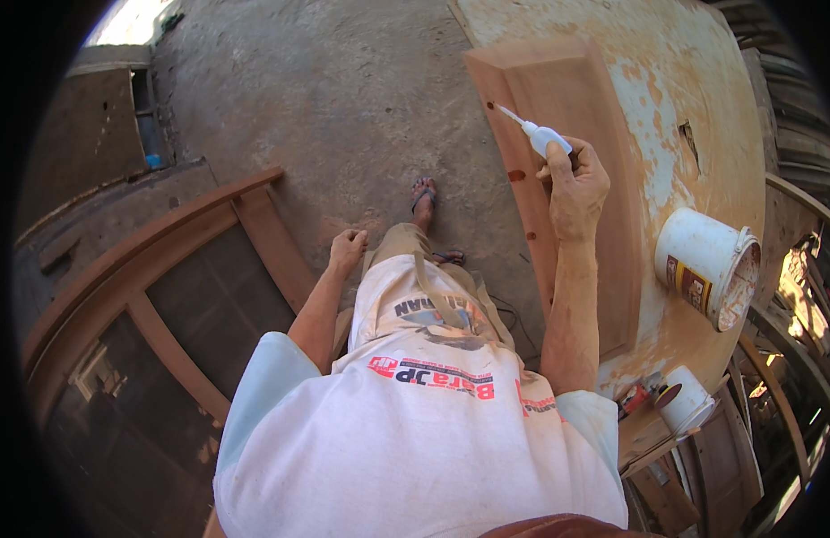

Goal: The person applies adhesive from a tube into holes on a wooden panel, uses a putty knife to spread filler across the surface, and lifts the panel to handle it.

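My right hand (576,191) grips a small white squeeze bottle (547,140) with a long thin nozzle. The nozzle tip points at a dark knot on the near-left edge of a reddish-brown wooden panel (603,211). Whether the tip touches the wood, I cannot tell. More dark knots or holes dot that same edge. My left hand (347,249) hangs beside my left thigh, its fingers curled in, and no object shows in it. Close by on that side is a wooden frame (273,242) with dark panes.
The panel rests against a pale, stained surface (693,99). A smeared white bucket (697,260) lies tilted to its right, with a smaller white tub (687,401) nearer me. Wood pieces (733,439) crowd the far right. Under my sandalled feet is a rough grey floor (325,108).
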Tool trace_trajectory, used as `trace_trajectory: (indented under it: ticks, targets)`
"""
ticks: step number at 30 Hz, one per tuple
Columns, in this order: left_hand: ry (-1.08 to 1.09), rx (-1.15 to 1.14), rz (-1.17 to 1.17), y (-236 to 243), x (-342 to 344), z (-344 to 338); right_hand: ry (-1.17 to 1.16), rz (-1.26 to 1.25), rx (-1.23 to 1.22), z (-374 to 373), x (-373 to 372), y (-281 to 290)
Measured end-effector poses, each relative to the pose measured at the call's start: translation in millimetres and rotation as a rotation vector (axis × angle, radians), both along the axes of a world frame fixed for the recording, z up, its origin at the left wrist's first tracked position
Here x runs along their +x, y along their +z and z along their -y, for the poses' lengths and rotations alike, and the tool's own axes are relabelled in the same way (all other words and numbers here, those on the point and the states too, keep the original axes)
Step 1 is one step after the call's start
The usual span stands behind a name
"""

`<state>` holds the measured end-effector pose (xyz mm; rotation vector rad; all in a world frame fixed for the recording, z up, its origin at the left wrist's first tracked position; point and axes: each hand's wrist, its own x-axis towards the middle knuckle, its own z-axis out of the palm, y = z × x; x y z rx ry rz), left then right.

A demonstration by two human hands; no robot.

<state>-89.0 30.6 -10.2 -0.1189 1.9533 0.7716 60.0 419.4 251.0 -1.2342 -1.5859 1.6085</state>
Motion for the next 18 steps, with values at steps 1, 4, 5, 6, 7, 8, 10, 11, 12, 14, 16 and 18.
trace_trajectory:
  ticks: [1,4,5,6,7,8,10,11,12,14,16,18]
  targets:
    - [0.002,0.008,0.005,1.0,-0.4,-0.3,-0.018,-0.027,-0.026,0.8,0.7,1.3]
    - [-0.01,0.016,0.003,3.8,-2.9,-3.1,-0.062,-0.094,-0.094,4.3,7.1,6.2]
    - [-0.025,0.005,-0.005,5.0,-4.0,-4.4,-0.068,-0.105,-0.112,6.3,12.6,6.7]
    - [-0.051,-0.004,-0.013,6.8,-6.7,-7.6,-0.086,-0.116,-0.128,8.9,19.8,8.3]
    - [-0.066,-0.01,-0.022,12.2,-8.5,-13.8,-0.092,-0.15,-0.152,12.5,29.0,9.3]
    - [-0.086,-0.016,-0.031,18.9,-9.0,-18.8,-0.102,-0.184,-0.174,16.7,39.2,9.9]
    - [-0.115,-0.022,-0.036,22.9,-8.2,-24.0,-0.133,-0.253,-0.201,26.9,63.2,16.1]
    - [-0.126,-0.023,-0.031,21.6,-9.6,-24.4,-0.155,-0.287,-0.206,34.9,71.4,21.8]
    - [-0.14,-0.023,-0.023,19.2,-9.1,-25.6,-0.179,-0.319,-0.206,42.5,83.0,26.8]
    - [-0.183,-0.011,-0.028,19.6,-7.0,-28.5,-0.159,-0.348,-0.231,58.2,112.1,23.4]
    - [-0.237,0.002,-0.015,15.6,-3.5,-28.2,-0.166,-0.326,-0.251,78.0,140.2,27.7]
    - [-0.281,0.019,0.005,8.3,2.2,-26.8,-0.21,-0.337,-0.256,100.2,168.7,32.0]
